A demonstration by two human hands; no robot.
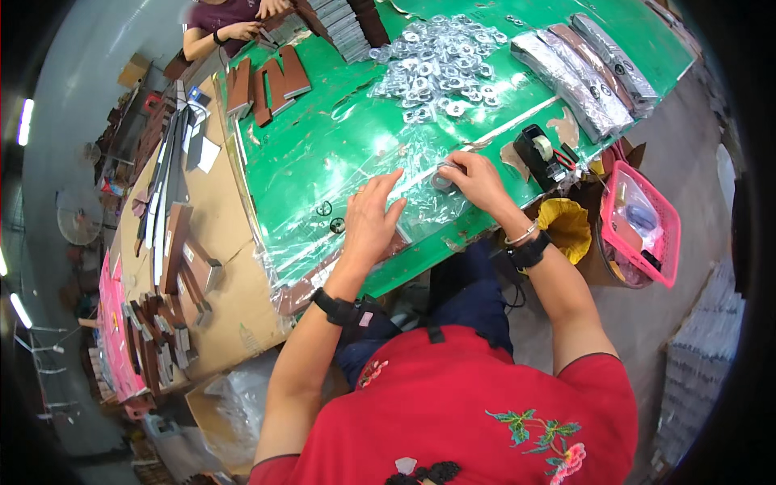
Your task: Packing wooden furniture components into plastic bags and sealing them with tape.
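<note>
My left hand (372, 214) lies with its fingers stretched out on clear plastic film (303, 250). Under and beside it shows part of a brown bar (323, 275) along the table's near edge. My right hand (482, 184) has its thumb and fingers closed on a small round grey piece (441, 181), partly hidden by the fingers. Crumpled clear plastic (412, 202) is spread between both hands. Two small black rings (337, 225) rest just left of my left hand.
A heap of bagged round parts (449, 69) covers the green table's far middle. Wrapped long bars (574, 77) lie at the far right. A black tape dispenser (540, 155) stands near a pink basket (647, 218). Opposite, a person (230, 28) works by stacked brown bars (343, 24).
</note>
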